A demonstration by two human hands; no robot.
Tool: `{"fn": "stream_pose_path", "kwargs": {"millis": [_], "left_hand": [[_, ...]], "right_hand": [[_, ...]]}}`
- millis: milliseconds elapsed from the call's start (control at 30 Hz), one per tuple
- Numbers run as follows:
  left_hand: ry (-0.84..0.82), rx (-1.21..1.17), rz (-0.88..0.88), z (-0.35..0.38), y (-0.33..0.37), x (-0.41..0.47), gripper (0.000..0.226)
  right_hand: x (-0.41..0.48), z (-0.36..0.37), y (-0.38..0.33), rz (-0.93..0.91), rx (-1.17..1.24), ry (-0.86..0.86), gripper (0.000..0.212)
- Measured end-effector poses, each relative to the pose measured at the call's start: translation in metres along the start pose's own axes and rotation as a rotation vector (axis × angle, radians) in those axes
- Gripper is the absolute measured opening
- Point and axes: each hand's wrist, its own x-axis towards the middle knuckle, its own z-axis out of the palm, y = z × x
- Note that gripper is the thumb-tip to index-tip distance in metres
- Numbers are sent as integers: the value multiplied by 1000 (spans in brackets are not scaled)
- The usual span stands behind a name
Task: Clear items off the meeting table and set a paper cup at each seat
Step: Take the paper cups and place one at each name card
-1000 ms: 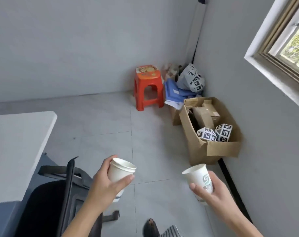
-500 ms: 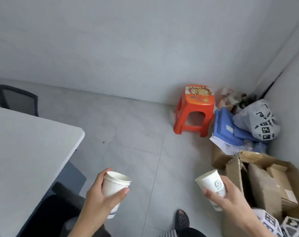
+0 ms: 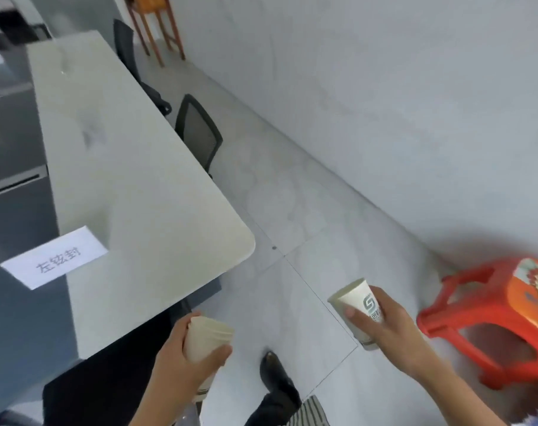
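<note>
In each grip [image 3: 393, 330], a cup [image 3: 358, 312]

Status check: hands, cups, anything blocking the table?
Left hand grips stacked white paper cups. Right hand grips logo-printed white paper cup. White name card on grey meeting table.

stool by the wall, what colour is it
The stool is bright orange-red with a printed picture on its seat, seen in the head view.

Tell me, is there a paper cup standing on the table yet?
No, the table carries only a name card; the left hand holds a stack of cups, and the right hand holds one cup.
</note>
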Motion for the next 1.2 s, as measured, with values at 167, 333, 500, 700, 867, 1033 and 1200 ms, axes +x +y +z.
{"fn": "stream_pose_path", "kwargs": {"millis": [167, 333, 500, 700, 867, 1033, 1200], "left_hand": [[127, -21, 35, -24, 45, 83, 71], [174, -42, 29, -33, 87, 140, 66], [365, -94, -113, -50, 84, 169, 68], [607, -120, -295, -63, 81, 182, 75], [780, -206, -394, -69, 79, 179, 74], [842, -275, -472, -95, 51, 184, 73], [831, -312, -486, -154, 17, 208, 72]], "right_hand": [[85, 37, -59, -63, -48, -161, 54], [169, 37, -101, -65, -151, -259, 59], [272, 52, -126, -93, -259, -426, 63], [385, 117, -171, -202, -358, -652, 45], [416, 220, -224, -272, -413, -881, 46], [423, 335, -265, -395, -477, -922, 44], [427, 451, -278, -433, -531, -876, 57]]}}
